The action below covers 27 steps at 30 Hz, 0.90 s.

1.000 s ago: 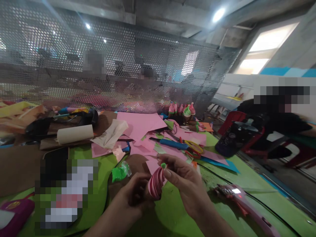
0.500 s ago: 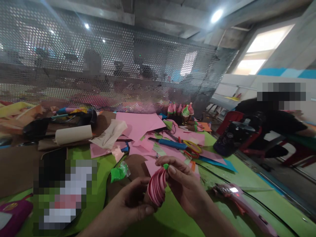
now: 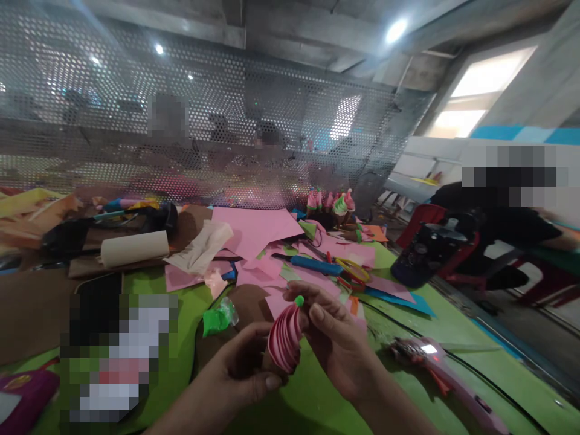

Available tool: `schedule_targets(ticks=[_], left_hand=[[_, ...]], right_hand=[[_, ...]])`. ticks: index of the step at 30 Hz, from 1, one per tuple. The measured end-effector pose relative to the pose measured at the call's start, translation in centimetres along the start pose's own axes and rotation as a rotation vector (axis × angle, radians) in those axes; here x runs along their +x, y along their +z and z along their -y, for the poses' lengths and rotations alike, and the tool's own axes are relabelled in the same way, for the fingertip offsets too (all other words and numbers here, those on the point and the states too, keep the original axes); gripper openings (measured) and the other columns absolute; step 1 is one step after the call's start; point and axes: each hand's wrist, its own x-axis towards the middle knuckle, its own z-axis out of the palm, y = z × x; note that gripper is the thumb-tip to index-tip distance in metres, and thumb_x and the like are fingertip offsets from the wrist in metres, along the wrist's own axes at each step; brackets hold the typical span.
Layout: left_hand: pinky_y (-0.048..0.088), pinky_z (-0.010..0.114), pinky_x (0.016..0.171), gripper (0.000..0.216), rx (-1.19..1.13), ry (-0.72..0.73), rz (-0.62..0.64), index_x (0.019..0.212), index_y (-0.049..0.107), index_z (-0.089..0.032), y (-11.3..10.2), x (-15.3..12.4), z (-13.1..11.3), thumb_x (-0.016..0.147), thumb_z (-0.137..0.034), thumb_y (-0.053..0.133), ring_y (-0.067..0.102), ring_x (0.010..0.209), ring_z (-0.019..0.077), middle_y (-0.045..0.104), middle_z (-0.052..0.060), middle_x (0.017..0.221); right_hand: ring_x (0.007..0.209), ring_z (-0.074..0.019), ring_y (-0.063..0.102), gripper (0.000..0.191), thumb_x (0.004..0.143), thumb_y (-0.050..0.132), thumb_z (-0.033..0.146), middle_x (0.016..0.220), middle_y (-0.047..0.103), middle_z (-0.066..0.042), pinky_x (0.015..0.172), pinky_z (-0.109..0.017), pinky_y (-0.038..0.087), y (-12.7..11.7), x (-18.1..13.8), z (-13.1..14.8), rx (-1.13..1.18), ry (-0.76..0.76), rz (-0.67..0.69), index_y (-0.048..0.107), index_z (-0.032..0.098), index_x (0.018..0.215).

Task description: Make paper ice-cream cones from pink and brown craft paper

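Observation:
A paper ice-cream cone craft [image 3: 284, 341] leans to the right above the table's near middle. It has a ridged swirl in pink and darker red, a brown base and a small green ball [image 3: 299, 301] on its tip. My left hand [image 3: 240, 368] is closed round the brown base, thumb in front. Beside the upper swirl, my right hand [image 3: 338, 341] has its thumb and index finger apart, the index passing behind the green ball. Some of its other fingers lie close to the swirl's right side; whether they touch it I cannot tell.
Green clay in clear wrap [image 3: 220, 317] lies left of the hands. A pink glue gun [image 3: 453, 377] rests at right with its cord. Behind are a blue cutter [image 3: 317, 264], yellow-handled scissors [image 3: 353, 270] and pink sheets [image 3: 258, 226]. Finished cones [image 3: 343, 205] stand farther back.
My right thumb has drawn back from the green tip, which now shows as a rounded ball. The cone craft has shifted slightly left, still in my left hand.

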Motion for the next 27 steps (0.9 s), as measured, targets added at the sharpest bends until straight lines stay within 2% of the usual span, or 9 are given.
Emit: schedule_targets(ticks=[5, 13, 18, 22, 27], left_hand=[[0.044, 0.030, 0.085, 0.040, 0.025, 0.017, -0.031, 0.112, 0.065, -0.026, -0.14, 0.13, -0.11, 0.075, -0.028, 0.081, 0.060, 0.096, 0.0164, 0.068, 0.002, 0.104], [0.046, 0.033, 0.083, 0.042, 0.060, 0.017, -0.057, 0.110, 0.063, -0.024, -0.04, 0.35, 0.15, 0.072, -0.029, 0.082, 0.062, 0.094, 0.0196, 0.069, 0.004, 0.101], [0.046, 0.032, 0.083, 0.040, 0.111, -0.004, -0.062, 0.109, 0.062, -0.023, -0.04, 0.07, 0.09, 0.074, -0.030, 0.081, 0.062, 0.094, 0.0187, 0.069, 0.004, 0.101], [0.046, 0.031, 0.085, 0.040, 0.121, -0.026, -0.062, 0.110, 0.062, -0.025, -0.02, 0.05, 0.04, 0.075, -0.030, 0.081, 0.062, 0.096, 0.0189, 0.069, 0.004, 0.104], [0.046, 0.030, 0.085, 0.040, 0.059, 0.016, -0.092, 0.108, 0.066, -0.025, 0.22, 0.31, -0.57, 0.072, -0.033, 0.083, 0.062, 0.095, 0.0181, 0.070, 0.003, 0.103]], right_hand=[[0.063, -0.0109, 0.053, 0.018, 0.070, 0.085, 0.031, 0.071, 0.066, 0.001, 0.061, -0.023, 0.041, -0.21, 0.09, -0.21, -0.056, -0.064, -0.098, 0.077, 0.023, 0.084], [0.066, -0.0124, 0.056, 0.014, 0.069, 0.085, 0.029, 0.073, 0.068, 0.001, 0.065, -0.025, 0.044, -0.33, 0.14, -0.34, -0.147, -0.137, -0.135, 0.075, 0.022, 0.076], [0.066, -0.0132, 0.057, 0.016, 0.070, 0.085, 0.031, 0.074, 0.067, 0.000, 0.064, -0.026, 0.045, -0.15, 0.08, -0.19, -0.147, -0.104, -0.114, 0.076, 0.022, 0.081], [0.068, -0.0140, 0.056, 0.015, 0.070, 0.085, 0.031, 0.074, 0.066, 0.000, 0.065, -0.027, 0.044, -0.14, 0.05, -0.16, -0.166, -0.123, -0.113, 0.075, 0.022, 0.077], [0.066, -0.0136, 0.053, 0.023, 0.072, 0.082, 0.039, 0.077, 0.068, -0.001, 0.061, -0.026, 0.041, -0.13, 0.01, -0.05, -0.210, -0.104, -0.154, 0.077, 0.024, 0.089]])
